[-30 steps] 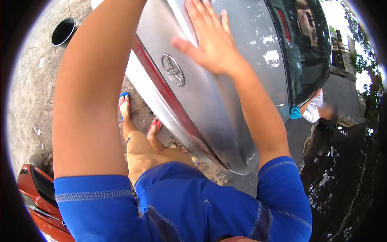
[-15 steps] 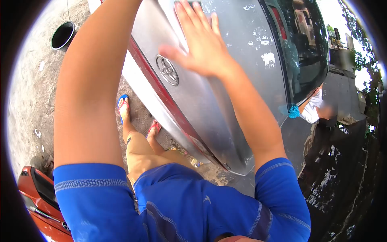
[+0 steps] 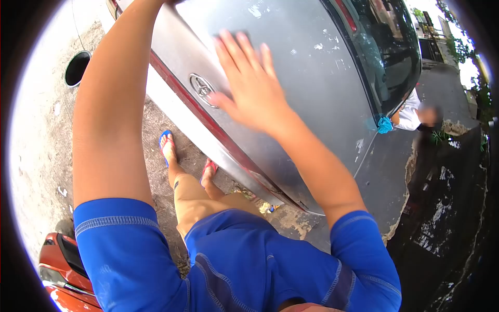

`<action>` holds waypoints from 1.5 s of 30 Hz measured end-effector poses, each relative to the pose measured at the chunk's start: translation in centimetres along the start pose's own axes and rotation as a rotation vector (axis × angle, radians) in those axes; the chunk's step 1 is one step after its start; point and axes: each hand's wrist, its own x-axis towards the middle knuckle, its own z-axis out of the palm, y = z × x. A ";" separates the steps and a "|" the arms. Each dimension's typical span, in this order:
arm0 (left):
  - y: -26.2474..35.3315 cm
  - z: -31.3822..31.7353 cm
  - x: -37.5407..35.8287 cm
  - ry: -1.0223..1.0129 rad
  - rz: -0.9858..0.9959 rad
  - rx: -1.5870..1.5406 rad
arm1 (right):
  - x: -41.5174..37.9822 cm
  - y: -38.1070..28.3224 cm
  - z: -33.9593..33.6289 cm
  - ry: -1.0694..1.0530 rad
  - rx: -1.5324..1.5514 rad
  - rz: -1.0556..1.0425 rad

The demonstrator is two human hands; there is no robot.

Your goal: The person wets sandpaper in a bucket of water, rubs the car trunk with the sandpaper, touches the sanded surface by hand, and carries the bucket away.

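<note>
My right hand (image 3: 253,88) lies flat on the silver trunk lid (image 3: 317,99) of a car, beside the round emblem (image 3: 196,83). Its fingers are spread and slightly blurred. A small dark patch (image 3: 242,37) shows by the fingertips; whether it is an object or a shadow I cannot make out. My left arm (image 3: 112,109) reaches up past the top edge of the view, so the left hand is hidden.
A red trim strip (image 3: 187,109) crosses the car's rear. The rear window (image 3: 387,57) is at the right, near a blue bunched item (image 3: 384,125) and another person (image 3: 409,115). A black bucket (image 3: 78,68) and a red vehicle (image 3: 65,270) are at the left.
My right hand has moved down and slightly left in the view, and the dark patch has shifted with it. The emblem appears farther up and left.
</note>
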 end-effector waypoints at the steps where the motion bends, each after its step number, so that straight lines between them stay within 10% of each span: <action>1: 0.0 -0.6 -0.2 0.005 -0.012 0.010 | -6.7 -0.3 -1.7 -0.103 0.026 0.073; 4: 1.3 -1.8 -1.5 -0.002 -0.015 0.044 | -28.1 0.7 -2.8 -0.242 0.116 0.448; 7: 1.0 0.0 -0.3 -0.030 -0.004 0.126 | -28.6 0.8 -2.9 -0.202 0.110 0.440; 14: 5.1 5.1 -9.9 0.195 0.322 0.234 | -7.5 3.4 -0.8 -0.029 0.088 0.152; 21: 19.8 4.1 -30.9 -0.103 0.906 -0.130 | -39.4 2.4 -2.9 -0.209 0.090 0.646; 25: 16.3 2.2 -26.0 -0.098 0.859 -0.089 | -49.8 2.6 -2.9 -0.183 0.106 0.775; 32: 2.0 -0.2 -5.2 -0.014 -0.154 -0.085 | -32.9 4.9 -3.2 -0.140 0.120 0.323; 40: 3.7 0.7 -4.6 0.492 -0.472 -0.601 | -11.9 5.8 -3.7 -0.174 0.150 -0.214; 45: 3.4 -2.1 -5.1 0.376 -0.521 -0.731 | 7.7 8.3 -1.0 -0.059 0.116 -0.407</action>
